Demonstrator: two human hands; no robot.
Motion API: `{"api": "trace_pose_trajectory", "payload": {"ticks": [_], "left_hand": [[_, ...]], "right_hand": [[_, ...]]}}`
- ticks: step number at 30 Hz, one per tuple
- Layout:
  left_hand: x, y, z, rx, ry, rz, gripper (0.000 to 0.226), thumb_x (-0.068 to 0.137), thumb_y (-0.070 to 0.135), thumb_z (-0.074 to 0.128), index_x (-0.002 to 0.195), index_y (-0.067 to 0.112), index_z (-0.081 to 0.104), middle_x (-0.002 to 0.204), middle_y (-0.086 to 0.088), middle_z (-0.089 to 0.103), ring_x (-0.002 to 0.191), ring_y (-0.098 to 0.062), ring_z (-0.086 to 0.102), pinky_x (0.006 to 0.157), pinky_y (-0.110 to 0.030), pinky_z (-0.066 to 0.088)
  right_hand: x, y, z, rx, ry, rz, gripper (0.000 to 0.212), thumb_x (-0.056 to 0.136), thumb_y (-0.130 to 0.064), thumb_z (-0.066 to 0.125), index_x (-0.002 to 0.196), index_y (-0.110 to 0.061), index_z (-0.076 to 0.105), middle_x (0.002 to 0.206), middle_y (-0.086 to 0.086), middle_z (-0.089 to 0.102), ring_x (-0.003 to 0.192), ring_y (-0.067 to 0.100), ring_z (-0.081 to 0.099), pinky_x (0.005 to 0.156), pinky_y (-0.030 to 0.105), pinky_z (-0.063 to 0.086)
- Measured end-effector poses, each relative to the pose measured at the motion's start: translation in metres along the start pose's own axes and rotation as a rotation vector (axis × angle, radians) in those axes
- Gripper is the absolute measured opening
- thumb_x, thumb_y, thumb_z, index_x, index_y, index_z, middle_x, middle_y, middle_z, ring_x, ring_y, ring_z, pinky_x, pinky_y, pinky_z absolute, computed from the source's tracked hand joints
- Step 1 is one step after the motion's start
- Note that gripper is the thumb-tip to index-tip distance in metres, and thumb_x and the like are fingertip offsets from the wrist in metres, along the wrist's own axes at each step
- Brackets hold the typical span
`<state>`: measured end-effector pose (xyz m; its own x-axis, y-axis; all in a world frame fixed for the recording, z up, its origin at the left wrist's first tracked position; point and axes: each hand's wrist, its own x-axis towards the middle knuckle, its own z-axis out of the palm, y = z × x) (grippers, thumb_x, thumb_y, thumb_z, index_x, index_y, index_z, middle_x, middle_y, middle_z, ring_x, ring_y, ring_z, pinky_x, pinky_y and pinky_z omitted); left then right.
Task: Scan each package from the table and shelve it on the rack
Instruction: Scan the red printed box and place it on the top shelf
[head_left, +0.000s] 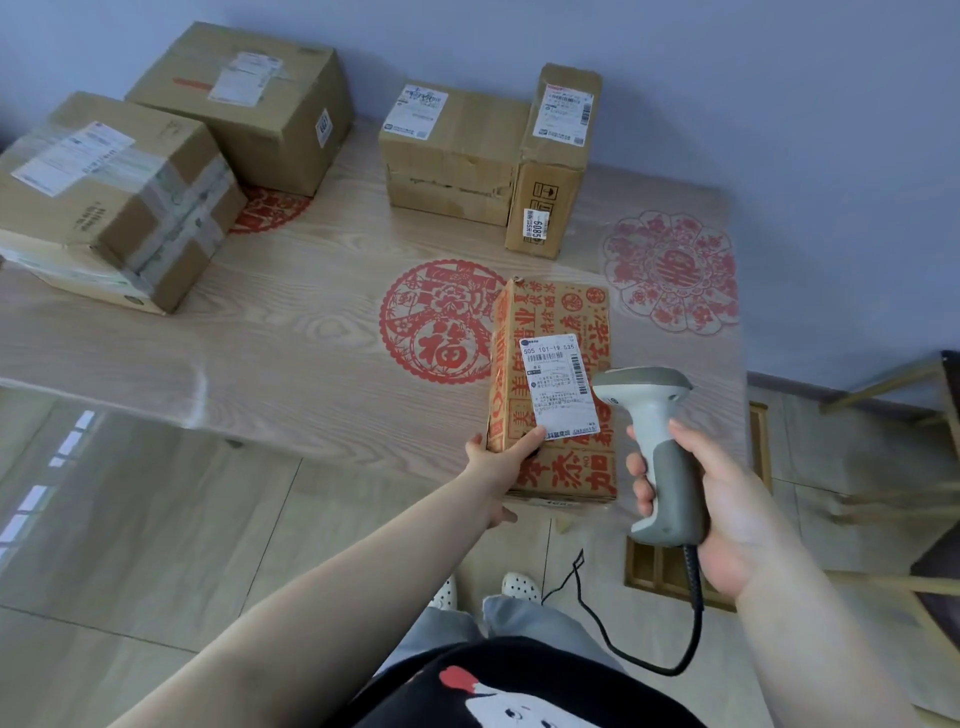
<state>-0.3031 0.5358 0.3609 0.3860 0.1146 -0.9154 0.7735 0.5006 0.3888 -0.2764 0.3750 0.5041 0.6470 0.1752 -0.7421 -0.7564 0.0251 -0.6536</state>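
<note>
**Scan risks: a one-sided hold and a label partly under the thumb**

Hands first, working left to right. Left hand (498, 457) grips the near left corner of the red-printed package (553, 389), thumb on top and fingers wrapped under the edge; the thumb tip touches the bottom corner of the white shipping label (561, 387). The package lies at the near edge of the table (311, 338), its near end seeming to hang slightly over. Just right of it, the right hand (696, 499) clamps the handle of the grey scanner (657, 447), whose head sits close beside the label's right edge.

Judged from this, the scan could miss: the scanner head appears aimed past the label, not squarely at the barcodes. The one-corner grip could let the package tip off the edge if lifted. The scanner cord (644, 649) trails down near the person's legs and might snag.

Beyond the hands, four plain boxes (447, 156) wait, unscanned as far as I can judge.
</note>
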Motion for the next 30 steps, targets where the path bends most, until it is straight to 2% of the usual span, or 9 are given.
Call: {"api": "trace_pose_trajectory", "payload": {"ticks": [3, 5, 8, 12, 17, 20, 24, 27, 30], "left_hand": [[0.004, -0.003, 0.000, 0.001, -0.048, 0.045, 0.104, 0.073, 0.052, 0.082, 0.153, 0.028, 0.020, 0.137, -0.007, 0.049, 0.121, -0.029, 0.052, 0.098, -0.051, 0.049], [0.003, -0.006, -0.003, -0.003, -0.070, 0.075, 0.099, 0.074, 0.049, 0.082, 0.151, 0.026, 0.024, 0.133, -0.007, 0.053, 0.116, -0.027, 0.056, 0.100, -0.048, 0.049], [0.001, -0.016, -0.008, -0.005, -0.077, 0.112, 0.090, 0.079, 0.045, 0.078, 0.150, 0.023, 0.028, 0.134, -0.007, 0.056, 0.119, -0.028, 0.056, 0.104, -0.047, 0.044], [-0.004, -0.032, -0.013, -0.087, -0.115, 0.083, 0.070, 0.086, 0.044, 0.072, 0.144, 0.021, 0.040, 0.131, -0.009, 0.061, 0.121, -0.029, 0.057, 0.113, -0.055, 0.036], [-0.023, -0.034, -0.003, -0.236, -0.082, 0.189, 0.047, 0.094, 0.039, 0.062, 0.135, 0.021, 0.048, 0.120, -0.005, 0.066, 0.106, -0.022, 0.062, 0.109, -0.053, 0.040], [-0.036, -0.027, 0.005, -0.261, -0.034, 0.320, 0.048, 0.094, 0.041, 0.061, 0.137, 0.025, 0.047, 0.125, 0.000, 0.065, 0.112, -0.020, 0.061, 0.100, -0.050, 0.048], [-0.048, -0.017, 0.012, -0.260, 0.053, 0.529, 0.038, 0.098, 0.036, 0.058, 0.133, 0.030, 0.045, 0.120, 0.006, 0.067, 0.107, -0.013, 0.065, 0.080, -0.034, 0.056], [-0.050, -0.014, 0.017, -0.229, 0.142, 0.640, 0.042, 0.096, 0.041, 0.060, 0.134, 0.033, 0.046, 0.120, 0.008, 0.067, 0.113, -0.016, 0.064, 0.094, -0.041, 0.055], [-0.053, -0.015, 0.020, -0.184, 0.206, 0.710, 0.058, 0.084, 0.053, 0.063, 0.136, 0.038, 0.043, 0.122, 0.011, 0.067, 0.115, -0.016, 0.064, 0.102, -0.048, 0.050]], "right_hand": [[-0.001, 0.001, -0.001, -0.010, -0.004, 0.000, 0.032, 0.096, -0.037, 0.051, 0.097, -0.008, 0.063, 0.064, 0.004, 0.061, 0.057, 0.015, 0.047, 0.062, 0.027, 0.038], [-0.001, -0.001, -0.004, -0.031, -0.017, -0.009, 0.032, 0.096, -0.037, 0.051, 0.097, -0.008, 0.064, 0.064, 0.004, 0.061, 0.057, 0.015, 0.047, 0.060, 0.027, 0.040], [-0.001, -0.006, -0.008, -0.057, -0.040, -0.012, 0.031, 0.096, -0.036, 0.050, 0.095, -0.008, 0.064, 0.064, 0.004, 0.061, 0.058, 0.015, 0.046, 0.061, 0.028, 0.039], [0.000, -0.013, -0.021, -0.031, -0.066, -0.061, 0.032, 0.097, -0.035, 0.050, 0.107, -0.009, 0.065, 0.066, 0.004, 0.061, 0.056, 0.015, 0.047, 0.061, 0.029, 0.039], [0.004, -0.028, -0.034, 0.014, -0.087, -0.163, 0.032, 0.098, -0.036, 0.049, 0.109, -0.010, 0.064, 0.068, 0.003, 0.060, 0.055, 0.013, 0.049, 0.056, 0.024, 0.042], [0.005, -0.036, -0.032, -0.014, -0.154, -0.203, 0.030, 0.098, -0.036, 0.048, 0.106, -0.012, 0.064, 0.069, 0.003, 0.060, 0.054, 0.012, 0.049, 0.054, 0.023, 0.043], [0.004, -0.041, -0.018, -0.144, -0.293, -0.274, 0.031, 0.097, -0.038, 0.048, 0.094, -0.013, 0.067, 0.068, 0.004, 0.060, 0.053, 0.013, 0.050, 0.057, 0.028, 0.040], [0.001, -0.043, -0.006, -0.260, -0.395, -0.360, 0.037, 0.091, -0.044, 0.054, 0.092, -0.008, 0.060, 0.072, 0.005, 0.061, 0.053, 0.013, 0.052, 0.054, 0.030, 0.041], [-0.004, -0.042, 0.005, -0.299, -0.488, -0.404, 0.044, 0.086, -0.048, 0.063, 0.097, -0.006, 0.057, 0.072, 0.005, 0.062, 0.052, 0.013, 0.052, 0.050, 0.027, 0.042]]}}
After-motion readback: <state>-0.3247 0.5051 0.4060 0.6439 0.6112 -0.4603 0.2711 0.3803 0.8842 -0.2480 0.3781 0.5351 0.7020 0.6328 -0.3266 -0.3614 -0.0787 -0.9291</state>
